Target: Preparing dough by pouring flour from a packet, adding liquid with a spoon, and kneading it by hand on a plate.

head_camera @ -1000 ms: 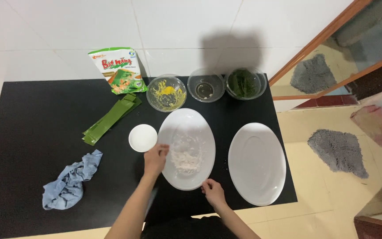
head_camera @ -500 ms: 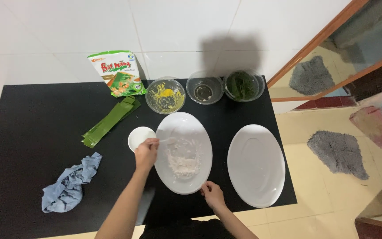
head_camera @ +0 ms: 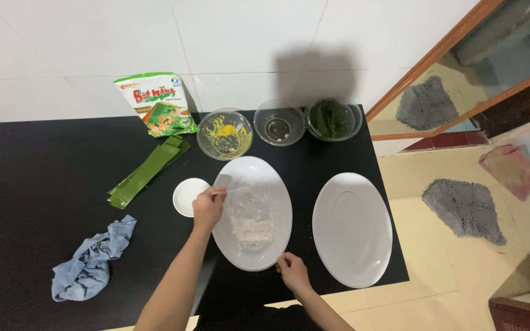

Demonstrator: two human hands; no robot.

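A white oval plate point(head_camera: 265, 178) with a heap of white flour point(head_camera: 251, 228) lies at the middle of the black table point(head_camera: 38, 184). My left hand point(head_camera: 207, 207) is over the plate's left rim, closed on a small white spoon point(head_camera: 235, 192) whose bowl points into the plate. My right hand point(head_camera: 292, 273) rests on the plate's near rim, fingers pinching the edge. A small round white dish point(head_camera: 186, 196) sits just left of my left hand.
A second, bare white oval plate point(head_camera: 352, 228) lies to the right. At the back stand three glass bowls: yellow residue point(head_camera: 224, 133), clear liquid point(head_camera: 279, 122), dark green leaves point(head_camera: 334, 117). A flour packet point(head_camera: 157, 104), folded green leaves point(head_camera: 147, 171) and a blue-grey cloth point(head_camera: 90, 260) lie left.
My left hand has moved up and left along the plate's rim toward the small dish, carrying the spoon. My right hand has stayed on the near rim.
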